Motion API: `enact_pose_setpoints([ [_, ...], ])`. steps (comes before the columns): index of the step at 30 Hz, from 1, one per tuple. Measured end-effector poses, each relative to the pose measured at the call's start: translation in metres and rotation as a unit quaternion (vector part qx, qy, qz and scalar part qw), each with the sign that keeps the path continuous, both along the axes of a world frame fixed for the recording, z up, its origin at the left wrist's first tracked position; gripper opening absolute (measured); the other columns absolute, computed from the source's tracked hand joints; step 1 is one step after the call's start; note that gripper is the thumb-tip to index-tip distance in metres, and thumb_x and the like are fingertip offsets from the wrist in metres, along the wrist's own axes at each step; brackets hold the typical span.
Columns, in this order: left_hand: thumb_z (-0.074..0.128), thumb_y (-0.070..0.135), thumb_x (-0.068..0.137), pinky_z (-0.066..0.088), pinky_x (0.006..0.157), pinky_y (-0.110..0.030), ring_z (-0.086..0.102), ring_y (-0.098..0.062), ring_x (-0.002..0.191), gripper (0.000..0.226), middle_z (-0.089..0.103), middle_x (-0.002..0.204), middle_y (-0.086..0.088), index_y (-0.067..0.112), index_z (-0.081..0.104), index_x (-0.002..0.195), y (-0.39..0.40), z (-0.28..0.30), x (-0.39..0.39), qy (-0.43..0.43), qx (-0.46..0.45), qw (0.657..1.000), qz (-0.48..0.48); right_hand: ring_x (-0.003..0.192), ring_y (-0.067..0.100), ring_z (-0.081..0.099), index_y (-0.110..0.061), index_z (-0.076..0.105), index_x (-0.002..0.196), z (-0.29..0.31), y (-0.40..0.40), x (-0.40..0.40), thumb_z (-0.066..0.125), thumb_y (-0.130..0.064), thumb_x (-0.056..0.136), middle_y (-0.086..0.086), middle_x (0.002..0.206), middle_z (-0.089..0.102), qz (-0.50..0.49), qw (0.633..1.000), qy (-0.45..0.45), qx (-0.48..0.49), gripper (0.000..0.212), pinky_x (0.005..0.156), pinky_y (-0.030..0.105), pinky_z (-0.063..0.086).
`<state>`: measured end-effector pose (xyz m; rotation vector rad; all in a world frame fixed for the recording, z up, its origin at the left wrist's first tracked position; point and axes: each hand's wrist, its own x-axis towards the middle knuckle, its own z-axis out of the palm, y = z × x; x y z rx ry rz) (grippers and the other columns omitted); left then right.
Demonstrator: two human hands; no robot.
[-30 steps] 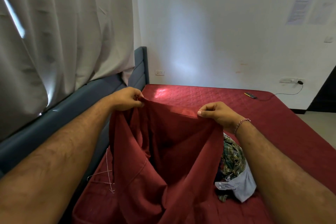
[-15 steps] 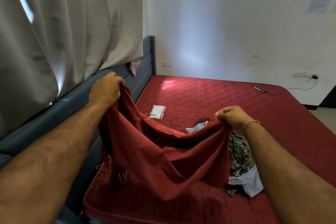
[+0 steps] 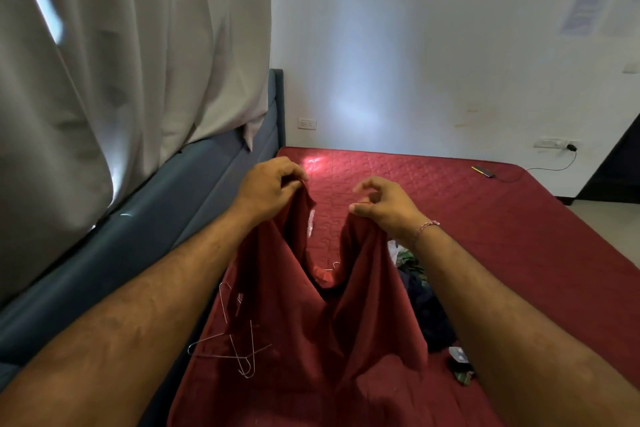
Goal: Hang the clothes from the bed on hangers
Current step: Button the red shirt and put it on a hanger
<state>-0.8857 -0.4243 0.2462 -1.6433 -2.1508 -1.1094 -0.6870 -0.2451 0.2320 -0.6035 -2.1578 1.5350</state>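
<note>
Left hand [image 3: 268,185] and right hand [image 3: 386,206] each pinch the red garment [image 3: 311,319] by an edge. Right pinch looks light; it may slip. Hem could snag the wire hangers [image 3: 239,354] on the bed [image 3: 485,218].

We are looking at the bed [image 3: 485,218], its red quilted cover lying flat. Wire hangers [image 3: 235,354] are lying on it below our left hand [image 3: 268,189], a heap of clothes [image 3: 424,308] below our right hand [image 3: 384,206], and a phone [image 3: 483,171] is charging far beyond that hand.

- dark red cloth garment [image 3: 308,315]: held up by two top corners, sagging between, draping onto bed
- thin wire hangers [image 3: 239,354]: flat on bed, left of garment
- crumpled plaid/dark clothes pile [image 3: 422,302]: on bed, right
</note>
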Motion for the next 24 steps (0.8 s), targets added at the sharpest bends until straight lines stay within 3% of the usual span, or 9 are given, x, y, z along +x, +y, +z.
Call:
enact_pose_setpoints([
  [3, 0.071, 0.012, 0.085, 0.055, 0.086, -0.030, 0.069, -0.012, 0.090, 0.017, 0.071, 0.095, 0.010, 0.019, 0.079, 0.099, 0.006, 0.011, -0.002, -0.010, 0.006, 0.998, -0.067, 0.077, 0.020, 0.061, -0.022, 0.065, 0.129, 0.010, -0.030, -0.036, 0.076, 0.004, 0.086, 0.009, 0.080, 0.064, 0.086, 0.996, 0.001, -0.002, 0.051, 0.076, 0.032, 0.053],
  [7, 0.073, 0.014, 0.086, 0.054, 0.081, -0.026, 0.070, -0.008, 0.088, 0.016, 0.074, 0.091, 0.012, 0.023, 0.079, 0.098, 0.007, 0.019, -0.020, -0.038, -0.056, 0.992, -0.105, 0.083, 0.015, 0.066, -0.012, 0.081, 0.096, 0.010, -0.052, -0.073, 0.076, 0.002, 0.085, 0.007, 0.087, 0.076, 0.049, 0.998, -0.016, 0.045, 0.019, 0.089, 0.036, 0.055],
  [10, 0.077, 0.021, 0.090, 0.055, 0.079, -0.030, 0.072, -0.011, 0.087, 0.006, 0.076, 0.087, 0.009, 0.024, 0.078, 0.095, 0.001, 0.006, -0.049, -0.065, -0.162, 0.983, -0.063, 0.072, 0.010, 0.062, -0.019, 0.082, 0.083, 0.009, -0.047, -0.080, 0.078, -0.001, 0.083, 0.002, 0.078, 0.076, -0.030, 0.994, -0.060, 0.083, 0.019, 0.076, 0.031, 0.052],
  [13, 0.078, 0.019, 0.092, 0.057, 0.078, -0.035, 0.072, -0.013, 0.082, 0.003, 0.078, 0.086, 0.000, 0.022, 0.079, 0.095, -0.014, -0.014, -0.070, -0.182, -0.226, 0.952, -0.099, 0.058, 0.003, 0.058, -0.018, 0.080, 0.080, 0.007, -0.035, -0.072, 0.076, -0.002, 0.085, -0.003, 0.068, 0.070, -0.070, 0.989, -0.089, 0.096, 0.018, 0.061, 0.020, 0.049],
  [16, 0.072, 0.011, 0.096, 0.055, 0.082, -0.034, 0.067, -0.009, 0.079, 0.009, 0.076, 0.089, -0.002, 0.020, 0.073, 0.097, -0.013, -0.028, -0.071, -0.204, -0.193, 0.949, -0.142, 0.058, 0.003, 0.059, -0.020, 0.079, 0.079, 0.000, -0.027, -0.062, 0.076, -0.001, 0.086, -0.002, 0.068, 0.071, -0.061, 0.986, -0.116, 0.099, 0.020, 0.060, 0.020, 0.051],
  [19, 0.061, 0.005, 0.102, 0.049, 0.076, -0.031, 0.055, -0.016, 0.078, 0.016, 0.061, 0.088, -0.008, 0.021, 0.064, 0.101, 0.002, -0.037, -0.059, -0.298, -0.070, 0.941, -0.141, 0.076, 0.013, 0.069, -0.016, 0.079, 0.096, -0.010, -0.022, -0.052, 0.078, -0.002, 0.086, 0.007, 0.084, 0.074, -0.028, 0.992, -0.113, 0.058, 0.017, 0.080, 0.029, 0.060],
  [21, 0.060, 0.008, 0.102, 0.049, 0.073, -0.031, 0.054, -0.020, 0.074, 0.015, 0.060, 0.086, -0.008, 0.022, 0.063, 0.103, 0.010, -0.042, -0.056, -0.288, -0.034, 0.949, -0.127, 0.086, 0.016, 0.070, -0.016, 0.076, 0.112, -0.015, -0.013, -0.046, 0.081, -0.008, 0.086, 0.006, 0.094, 0.074, -0.031, 0.982, -0.156, 0.100, 0.028, 0.085, 0.028, 0.057],
  [24, 0.065, 0.022, 0.097, 0.056, 0.087, -0.036, 0.069, -0.015, 0.090, 0.015, 0.074, 0.099, 0.005, 0.030, 0.070, 0.108, 0.016, -0.046, -0.057, -0.126, -0.086, 0.984, -0.092, 0.094, 0.029, 0.072, -0.008, 0.078, 0.098, -0.023, 0.005, -0.031, 0.073, -0.011, 0.087, 0.013, 0.097, 0.076, -0.048, 0.895, -0.330, 0.298, 0.012, 0.079, 0.030, 0.053],
])
